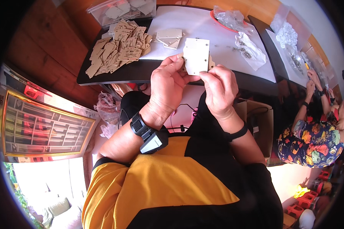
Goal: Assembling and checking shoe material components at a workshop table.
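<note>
My left hand [167,82] grips the left edge of a flat white plate [196,55] with small holes along its edges. At the plate's lower right corner, the thumb and fingers of my right hand [221,89] are pinched together. A bit of a tan plate [211,62] shows behind the white one; most of it is hidden. Beyond my left hand lies a heap of tan cut plates [116,49] on the table. Several white plates [169,38] are stacked loosely to the right of that heap.
A clear bin of pale plates [120,10] stands at the back left. A red tray with plastic bags [231,19] and white paper with small metal parts [248,51] lie at the right. Beyond sits another person in a flowered top [311,143], near an open cardboard box [258,126].
</note>
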A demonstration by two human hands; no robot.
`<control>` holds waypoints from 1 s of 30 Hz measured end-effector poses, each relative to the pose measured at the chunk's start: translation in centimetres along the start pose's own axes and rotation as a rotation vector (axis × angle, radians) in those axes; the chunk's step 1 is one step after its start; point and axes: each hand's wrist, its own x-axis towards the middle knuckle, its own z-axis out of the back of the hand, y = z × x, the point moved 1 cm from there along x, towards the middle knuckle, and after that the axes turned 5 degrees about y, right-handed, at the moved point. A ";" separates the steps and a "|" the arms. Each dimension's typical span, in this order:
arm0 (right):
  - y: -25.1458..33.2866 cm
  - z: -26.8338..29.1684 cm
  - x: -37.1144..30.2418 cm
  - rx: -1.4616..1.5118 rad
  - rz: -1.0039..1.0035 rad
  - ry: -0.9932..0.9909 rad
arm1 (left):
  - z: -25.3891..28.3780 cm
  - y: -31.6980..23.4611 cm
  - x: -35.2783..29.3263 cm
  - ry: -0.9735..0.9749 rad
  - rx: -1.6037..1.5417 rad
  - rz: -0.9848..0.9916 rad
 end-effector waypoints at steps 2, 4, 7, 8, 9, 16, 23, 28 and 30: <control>0.0 -0.4 -0.2 -0.001 -0.007 0.017 | -0.2 0.2 -0.2 -0.047 -0.001 -0.030; 0.1 -0.7 -0.3 0.007 -0.012 0.033 | -0.2 0.3 -0.2 -0.106 0.084 -0.094; 0.2 -0.7 0.1 0.043 -0.041 0.103 | 0.1 0.2 -0.2 -0.070 0.307 -0.145; 0.2 -0.6 0.6 0.075 -0.059 0.133 | 0.0 -0.1 -0.1 -0.094 0.305 -0.161; 0.1 -0.4 1.4 0.075 -0.061 0.127 | 0.2 -0.3 0.0 -0.091 0.310 -0.162; -2.7 0.3 6.2 0.086 -0.088 0.239 | 0.9 -0.2 0.3 -0.002 0.615 -0.273; -3.5 -1.0 3.7 0.364 -0.388 0.355 | 2.2 -0.2 0.7 0.035 0.604 -0.208; -4.3 -1.6 2.1 0.469 -0.484 0.399 | 2.6 0.5 1.1 0.031 0.641 -0.250; -4.3 -1.3 1.4 0.547 -0.609 0.343 | 3.4 0.4 1.1 0.008 0.977 -0.413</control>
